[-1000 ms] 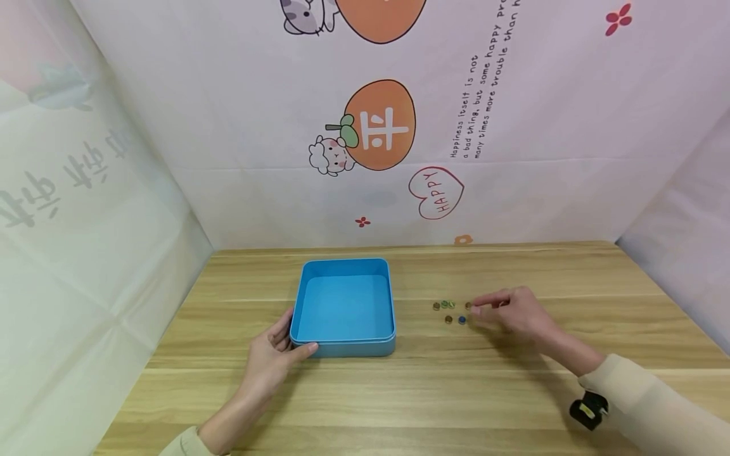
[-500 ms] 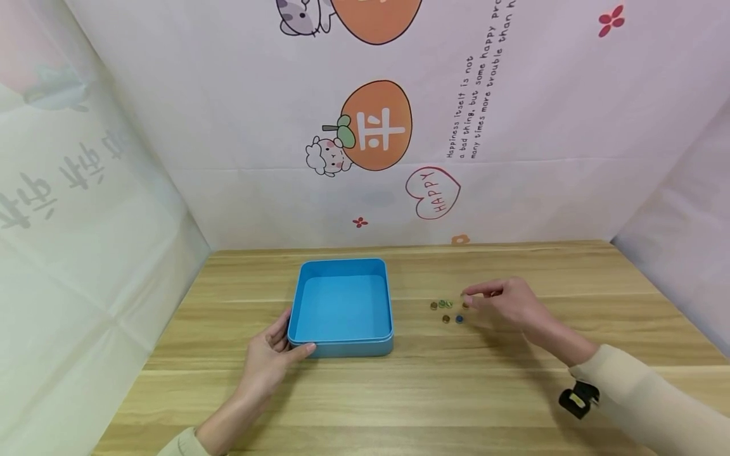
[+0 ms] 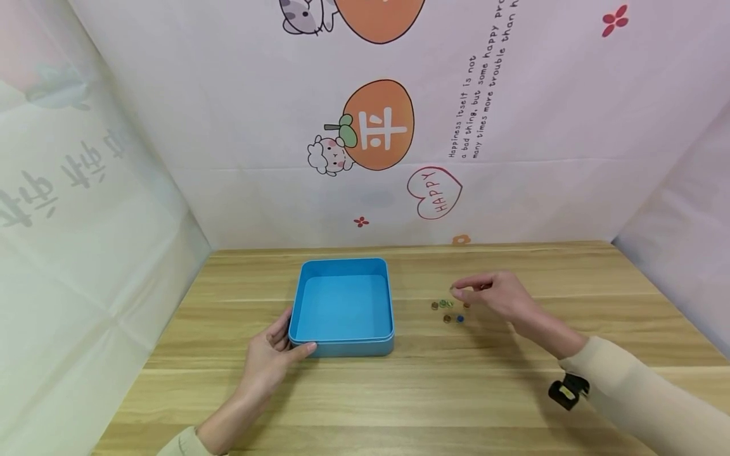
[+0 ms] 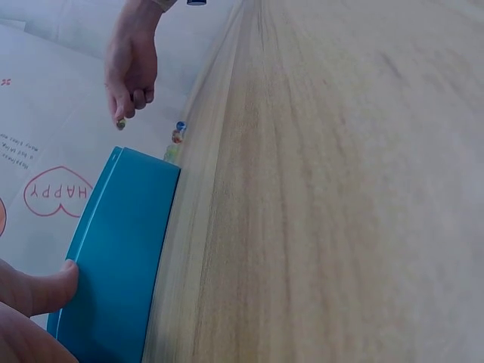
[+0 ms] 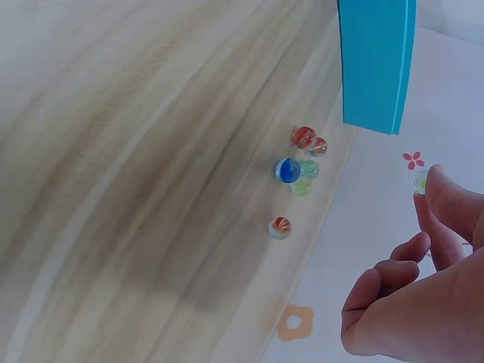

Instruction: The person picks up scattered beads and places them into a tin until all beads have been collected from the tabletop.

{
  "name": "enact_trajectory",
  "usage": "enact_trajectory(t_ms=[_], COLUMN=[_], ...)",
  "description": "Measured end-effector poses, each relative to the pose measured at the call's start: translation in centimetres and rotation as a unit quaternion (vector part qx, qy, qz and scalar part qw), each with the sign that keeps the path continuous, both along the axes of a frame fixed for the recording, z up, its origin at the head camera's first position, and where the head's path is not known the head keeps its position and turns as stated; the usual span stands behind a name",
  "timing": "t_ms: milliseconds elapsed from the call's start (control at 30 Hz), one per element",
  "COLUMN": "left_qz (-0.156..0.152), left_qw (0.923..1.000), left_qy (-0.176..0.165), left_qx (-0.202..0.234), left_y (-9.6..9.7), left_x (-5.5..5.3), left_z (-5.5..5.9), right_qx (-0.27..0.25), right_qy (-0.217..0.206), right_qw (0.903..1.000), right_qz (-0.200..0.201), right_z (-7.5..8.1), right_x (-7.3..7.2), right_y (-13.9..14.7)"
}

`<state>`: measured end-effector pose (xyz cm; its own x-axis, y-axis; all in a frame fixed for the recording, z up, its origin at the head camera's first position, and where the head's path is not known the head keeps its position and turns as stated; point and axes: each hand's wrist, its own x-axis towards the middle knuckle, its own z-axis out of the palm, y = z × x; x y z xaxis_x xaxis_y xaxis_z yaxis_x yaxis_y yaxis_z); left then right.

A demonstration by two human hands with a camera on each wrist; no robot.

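My right hand [image 3: 507,299] is raised over the table, pinching a clear yellow-green marble [image 5: 420,181] between thumb and index finger. The other fingers are curled in. Below it, several glass marbles lie on the wood: a blue marble [image 5: 287,170], a red marble [image 5: 304,137] with another reddish one beside it, a green marble [image 5: 309,169], a yellow-green one [image 5: 301,187] and a red-and-white marble [image 5: 280,228] a little apart. On the left, my left hand [image 3: 269,362] grips the near left corner of a square blue box [image 3: 345,310], thumb along its front wall. No marbles show inside the box.
The wooden table [image 3: 353,405] carries the box left of the marbles. A printed white cloth [image 3: 274,209] hangs at the table's back edge, with plain white cloth on both sides. A small black device [image 3: 564,392] is strapped at my right wrist.
My right hand has lifted from beside the rightmost marble and moved up and left, a marble now between its fingertips. My left hand and the box have stayed put.
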<state>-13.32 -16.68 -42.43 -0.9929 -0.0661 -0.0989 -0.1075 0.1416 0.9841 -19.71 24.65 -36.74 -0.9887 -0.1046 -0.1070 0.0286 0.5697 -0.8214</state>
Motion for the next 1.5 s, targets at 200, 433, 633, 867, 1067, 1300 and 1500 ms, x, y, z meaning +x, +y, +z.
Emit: enact_trajectory(t_ms=[200, 433, 633, 867, 1067, 1300, 1500], left_qz=[0.001, 0.003, 0.002, 0.001, 0.0, 0.001, -0.001], left_qw=[1.0, 1.0, 1.0, 1.0, 1.0, 1.0, 1.0], left_qy=[0.0, -0.001, 0.0, -0.001, -0.004, -0.006, -0.006], left_qx=[0.001, 0.002, 0.005, 0.006, 0.005, 0.003, 0.003], left_y=[0.1, 0.0, 0.0, 0.0, 0.0, 0.0, -0.1], left_x=[0.0, 0.0, 0.0, 0.1, 0.0, 0.0, -0.2], left_z=[0.0, -0.1, -0.1, 0.0, 0.0, 0.0, 0.0], right_qx=[0.003, -0.007, -0.011, -0.001, -0.005, 0.009, 0.0], right_qy=[-0.002, -0.002, 0.006, 0.006, 0.006, 0.024, 0.027], right_qw=[1.0, 0.9999, 0.9997, 0.9997, 0.9996, 0.9989, 0.9982], right_qz=[0.008, 0.013, 0.02, 0.022, 0.028, 0.039, 0.054], right_z=[0.7, 1.6, 2.2, 2.8, 3.4, 4.0, 4.5], right_x=[-0.2, -0.6, -0.9, -1.3, -1.6, -2.1, -2.5], right_y=[-0.6, -1.4, -2.2, -3.3, -4.5, -5.5, -6.5])
